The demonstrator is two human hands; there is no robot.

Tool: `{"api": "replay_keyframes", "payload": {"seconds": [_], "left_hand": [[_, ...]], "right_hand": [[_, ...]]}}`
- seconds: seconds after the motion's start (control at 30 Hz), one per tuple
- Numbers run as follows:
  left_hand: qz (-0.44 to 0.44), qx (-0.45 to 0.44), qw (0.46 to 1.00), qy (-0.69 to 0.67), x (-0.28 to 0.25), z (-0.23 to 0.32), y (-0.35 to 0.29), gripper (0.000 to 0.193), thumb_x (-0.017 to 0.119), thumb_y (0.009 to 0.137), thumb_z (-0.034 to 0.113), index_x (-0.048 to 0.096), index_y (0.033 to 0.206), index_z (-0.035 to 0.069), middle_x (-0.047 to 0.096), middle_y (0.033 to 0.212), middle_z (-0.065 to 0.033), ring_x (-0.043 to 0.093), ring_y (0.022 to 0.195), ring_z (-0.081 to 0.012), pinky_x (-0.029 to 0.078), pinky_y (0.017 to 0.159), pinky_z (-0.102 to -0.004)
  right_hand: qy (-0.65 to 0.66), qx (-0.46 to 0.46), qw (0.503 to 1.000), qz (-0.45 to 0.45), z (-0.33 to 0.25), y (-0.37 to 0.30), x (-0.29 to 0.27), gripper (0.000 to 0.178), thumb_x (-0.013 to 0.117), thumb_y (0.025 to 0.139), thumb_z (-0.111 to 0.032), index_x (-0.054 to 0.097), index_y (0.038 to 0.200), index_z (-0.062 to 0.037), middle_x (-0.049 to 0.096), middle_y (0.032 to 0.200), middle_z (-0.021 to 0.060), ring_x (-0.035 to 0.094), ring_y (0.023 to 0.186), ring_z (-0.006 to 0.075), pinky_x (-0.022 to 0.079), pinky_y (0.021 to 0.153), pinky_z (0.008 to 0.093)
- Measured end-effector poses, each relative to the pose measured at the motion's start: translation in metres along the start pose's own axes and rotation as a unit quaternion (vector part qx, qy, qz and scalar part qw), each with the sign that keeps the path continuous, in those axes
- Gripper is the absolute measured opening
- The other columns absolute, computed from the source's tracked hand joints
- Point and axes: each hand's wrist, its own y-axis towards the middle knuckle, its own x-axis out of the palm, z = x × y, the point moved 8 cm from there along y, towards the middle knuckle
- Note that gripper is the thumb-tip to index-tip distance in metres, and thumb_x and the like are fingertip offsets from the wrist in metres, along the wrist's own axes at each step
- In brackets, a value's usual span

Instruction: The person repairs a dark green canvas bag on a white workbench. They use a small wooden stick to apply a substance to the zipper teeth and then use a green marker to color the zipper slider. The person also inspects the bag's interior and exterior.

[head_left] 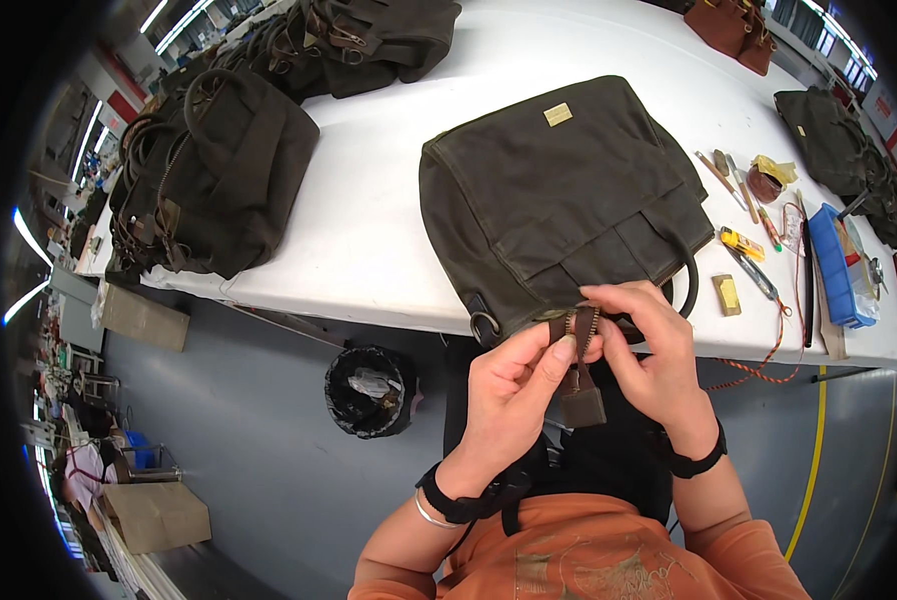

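Note:
A dark olive fabric bag (569, 190) lies flat at the table's front edge, its handle (691, 285) and a metal ring (485, 323) toward me. At its near end both of my hands pinch a brown zipper (586, 325) with brass-coloured teeth. My left hand (517, 385) grips the left side of the zipper tape between thumb and fingers. With thumb and forefinger, my right hand (654, 350) closes on the other side. Below my fingers hangs the zipper's end, with a square brown tab (583, 407). Whether the zipper's slider is between my fingers cannot be made out.
More dark bags stand on the white table (369, 220) at the left (234, 170) and far right (834, 140). Right of my bag lie a yellow-handled cutter (743, 244), a wax-like block (727, 295), tweezers (756, 273) and a blue bin (837, 270). A trash bin (372, 392) stands below.

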Motion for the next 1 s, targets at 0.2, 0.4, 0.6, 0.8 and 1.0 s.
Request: {"api": "replay_keyframes", "payload": {"seconds": [0.2,0.4,0.6,0.8,1.0], "left_hand": [[0.007,-0.004,0.999,0.051,-0.005,0.002,-0.003,0.028,0.047,0.102,0.016,0.061,0.116,-0.004,0.067,0.097,-0.0058,0.062,0.088,-0.0106,0.05,0.079,-0.0241],[-0.035,-0.02,0.984,0.174,-0.018,-0.005,-0.004,0.054,0.026,0.103,0.039,0.06,0.106,-0.002,0.064,0.097,-0.0076,0.059,0.084,-0.0144,0.046,0.075,-0.0276],[-0.054,-0.055,0.956,0.284,-0.012,0.019,-0.006,0.064,0.019,0.105,0.044,0.062,0.108,-0.004,0.064,0.084,-0.0056,0.058,0.076,-0.015,0.046,0.068,-0.0288],[-0.079,-0.103,0.955,0.266,-0.015,0.013,-0.008,0.085,0.009,0.102,0.062,0.062,0.116,-0.003,0.065,0.092,-0.007,0.06,0.081,-0.015,0.049,0.075,-0.0294],[-0.023,-0.117,0.984,0.136,-0.018,-0.007,-0.007,0.085,0.011,0.102,0.06,0.06,0.121,-0.007,0.066,0.107,-0.0166,0.063,0.098,-0.0241,0.052,0.085,-0.0353]], "right_hand": [[-0.03,-0.052,0.995,-0.084,-0.023,0.002,0.009,0.056,0.069,0.069,0.0,0.064,0.124,-0.0112,0.062,0.115,0.0095,0.057,0.104,0.0288,0.046,0.089,0.0404],[-0.153,-0.149,0.974,-0.076,-0.038,0.011,0.018,0.042,0.076,0.068,-0.005,0.067,0.107,-0.012,0.061,0.109,0.0063,0.058,0.102,0.0262,0.041,0.092,0.0415],[-0.061,-0.136,0.985,-0.088,-0.027,0.015,0.029,0.034,0.076,0.064,-0.004,0.066,0.096,-0.0087,0.06,0.092,0.0035,0.058,0.087,0.0222,0.04,0.081,0.0366],[-0.043,-0.116,0.986,-0.116,-0.024,0.016,0.034,0.029,0.076,0.063,-0.005,0.07,0.091,-0.0119,0.06,0.089,0.0007,0.057,0.084,0.0211,0.04,0.078,0.034],[0.071,-0.004,0.995,-0.075,-0.008,0.028,0.028,0.013,0.073,0.072,-0.008,0.064,0.076,0.0002,0.059,0.069,0.0071,0.056,0.064,0.0227,0.042,0.063,0.0332]]}}
